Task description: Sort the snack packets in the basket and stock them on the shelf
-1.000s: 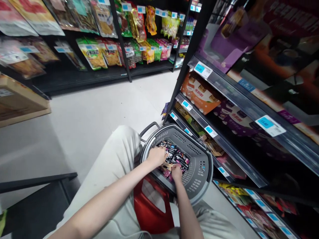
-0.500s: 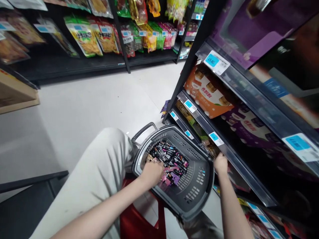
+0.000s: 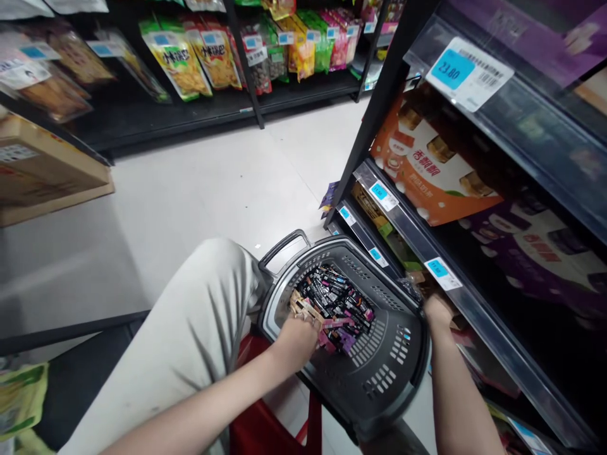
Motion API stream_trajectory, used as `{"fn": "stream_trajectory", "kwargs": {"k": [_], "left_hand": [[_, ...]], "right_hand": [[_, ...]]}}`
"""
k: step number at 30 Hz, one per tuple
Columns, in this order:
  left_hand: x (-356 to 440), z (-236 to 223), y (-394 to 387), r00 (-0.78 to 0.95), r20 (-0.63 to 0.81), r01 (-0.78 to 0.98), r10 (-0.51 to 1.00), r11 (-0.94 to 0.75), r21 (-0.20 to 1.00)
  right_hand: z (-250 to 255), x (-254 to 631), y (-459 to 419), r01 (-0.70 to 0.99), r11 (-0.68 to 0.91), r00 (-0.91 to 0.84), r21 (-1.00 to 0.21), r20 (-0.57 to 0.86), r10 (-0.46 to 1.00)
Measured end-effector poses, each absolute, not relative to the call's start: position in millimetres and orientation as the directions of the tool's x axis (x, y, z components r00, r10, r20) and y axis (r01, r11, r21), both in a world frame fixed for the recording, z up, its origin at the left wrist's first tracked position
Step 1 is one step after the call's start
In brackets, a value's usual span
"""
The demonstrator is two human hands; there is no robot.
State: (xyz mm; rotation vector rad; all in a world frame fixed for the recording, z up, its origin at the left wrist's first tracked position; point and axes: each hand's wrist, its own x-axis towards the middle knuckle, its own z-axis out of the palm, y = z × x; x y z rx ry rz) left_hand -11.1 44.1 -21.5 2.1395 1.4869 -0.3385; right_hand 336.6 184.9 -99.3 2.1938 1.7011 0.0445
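Note:
A dark grey shopping basket (image 3: 391,404) with perforated walls sits between my knees, its handle folded out at the far left. Inside lies a heap of small stick packets (image 3: 332,297), mostly black, with some pink and purple ones. My left hand (image 3: 300,338) is in the basket, its fingers curled over several beige stick packets (image 3: 303,308) at the near left of the heap. Just past the basket's right rim, my right hand (image 3: 437,311) reaches into a low shelf beside a clear-wrapped packet (image 3: 411,285). Its fingers are mostly hidden, so its grip does not show.
Shelving with price labels (image 3: 443,272) rises close on my right, holding an orange drink carton (image 3: 427,170). Bagged snacks (image 3: 177,60) hang across the aisle. A cardboard box (image 3: 57,170) stands at left. Something red (image 3: 265,423) is under the basket.
The view has shifted, so basket and shelves appear farther right. My left hand stays at the heap, with the beige packets now showing more at its fingers. My right hand remains at the low shelf.

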Motion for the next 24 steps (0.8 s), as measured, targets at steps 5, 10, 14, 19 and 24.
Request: {"fn": "stream_trajectory", "kwargs": {"k": [5, 10, 14, 19, 24], "left_hand": [[-16, -23, 44, 0.383, -0.448, 0.919, 0.808, -0.285, 0.272], [-24, -13, 51, 0.324, -0.470, 0.940, 0.821, -0.225, 0.255], [-27, -3, 51, 0.329, -0.463, 0.933, 0.823, -0.207, 0.295], [-25, 1, 49, 0.390, -0.458, 0.873, 0.799, -0.162, 0.461], [-14, 13, 47, 0.507, -0.185, 0.381, 0.842, -0.026, 0.924]], "right_hand": [[-93, 330, 170, 0.911, -0.237, 0.271, 0.337, -0.059, 0.961], [-68, 319, 146, 0.901, -0.251, 0.255, 0.354, 0.035, 0.966], [-50, 306, 121, 0.918, -0.357, 0.347, 0.170, 0.087, 0.934], [-32, 273, 83, 0.612, -0.349, 0.451, -0.709, -0.050, 0.891], [0, 210, 22, -0.045, -0.318, 0.123, -0.947, -0.321, 0.939]]}}
